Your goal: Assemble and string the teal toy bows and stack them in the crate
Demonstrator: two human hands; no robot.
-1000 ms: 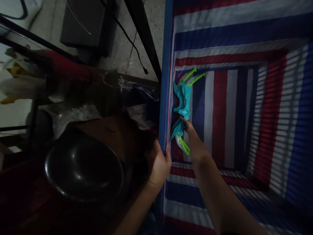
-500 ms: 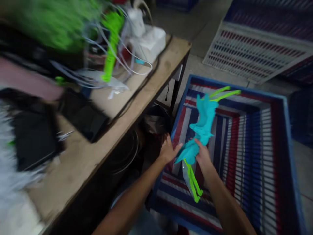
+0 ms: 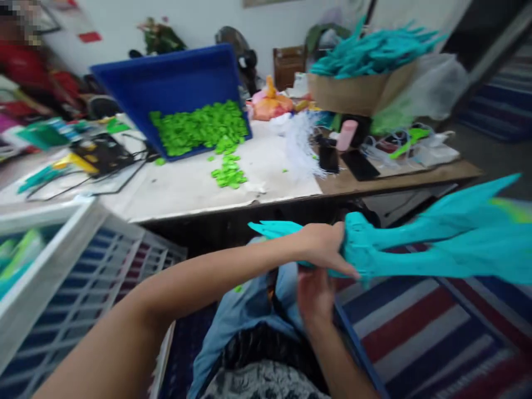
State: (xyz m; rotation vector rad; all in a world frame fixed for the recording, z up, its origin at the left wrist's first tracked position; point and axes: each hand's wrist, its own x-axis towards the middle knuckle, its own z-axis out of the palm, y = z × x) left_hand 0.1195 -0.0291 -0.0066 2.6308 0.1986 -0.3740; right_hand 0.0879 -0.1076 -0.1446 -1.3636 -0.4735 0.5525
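Observation:
A long turquoise plastic piece (image 3: 415, 255) with flat, fin-like blades extends to the right edge, in front of me. My left hand (image 3: 324, 244) is wrapped over its middle, thumb along the near side. Pointed turquoise ends (image 3: 278, 228) stick out to the left behind that wrist. Below it, close under the piece, is my right hand (image 3: 316, 293), blurred; its fingers are hidden, so I cannot see its hold. A yellow-green strip (image 3: 513, 210) shows by the far right blades.
A blue crate (image 3: 166, 77) of green pieces (image 3: 203, 124) lies tilted on the table (image 3: 183, 191). A cardboard box (image 3: 349, 91) holds more turquoise pieces. White crate (image 3: 83, 233) at left; striped crate (image 3: 415, 332) at lower right. A person in red (image 3: 25, 72) is at far left.
My view has swung left and up from the striped crate to the table. The turquoise piece has come up out of the crate area, and my left hand has closed over it.

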